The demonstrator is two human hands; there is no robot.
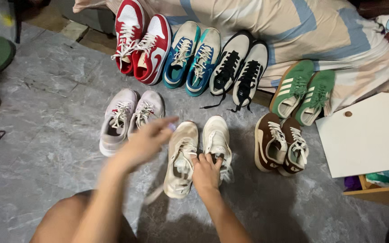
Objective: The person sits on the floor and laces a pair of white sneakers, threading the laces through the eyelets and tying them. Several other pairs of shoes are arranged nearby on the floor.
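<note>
- Right hand (205,173) — fingers curled, resting on the cream shoes (197,150) at centre, near side of the grey floor (46,135); grip not closed around either.
- Left hand (147,139) — blurred, fingers extended, holding nothing, above the left cream shoe.
- Likely light, soft uppers, loose laces; firmest hold at heel or sole.
- Pink shoes (124,118) just left; 2 brown shoes (281,144) right.

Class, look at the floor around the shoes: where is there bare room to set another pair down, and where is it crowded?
Bare grey floor lies left of the pale pink pair, and more lies below the brown pair, left of the white board. It is crowded between the rows and around the cream pair, where the left hand and right hand are.
</note>
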